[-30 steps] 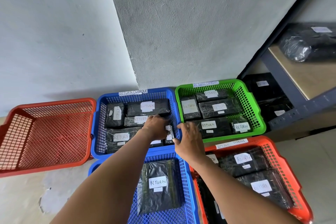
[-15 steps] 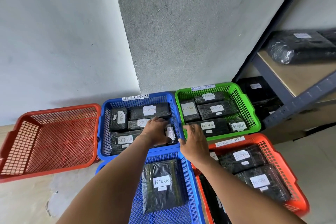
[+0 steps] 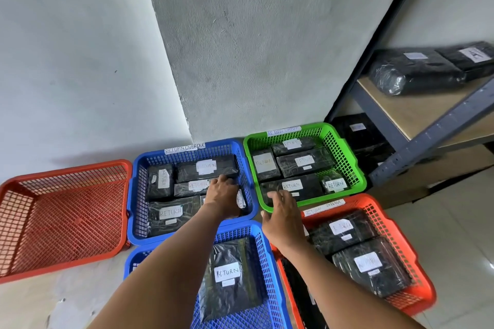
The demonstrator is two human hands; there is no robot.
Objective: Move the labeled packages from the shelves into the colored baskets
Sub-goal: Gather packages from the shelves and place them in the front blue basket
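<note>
A pale wall fills the left of the view and looks smooth and bluish-white. Beside it a grey, rough-plastered wall section juts forward, its left edge running down at a slant to the floor. On the right stands a dark metal shelving unit with perforated uprights and a light wooden shelf board. The floor on the right is glossy pale tile, while the floor patch at lower left is dull beige and scuffed.

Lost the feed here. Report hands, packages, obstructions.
Left hand down on packages in far blue basket, grip unclear. Right hand open, empty, over green basket near rim. Packages left on shelf. Nothing blocking.
</note>
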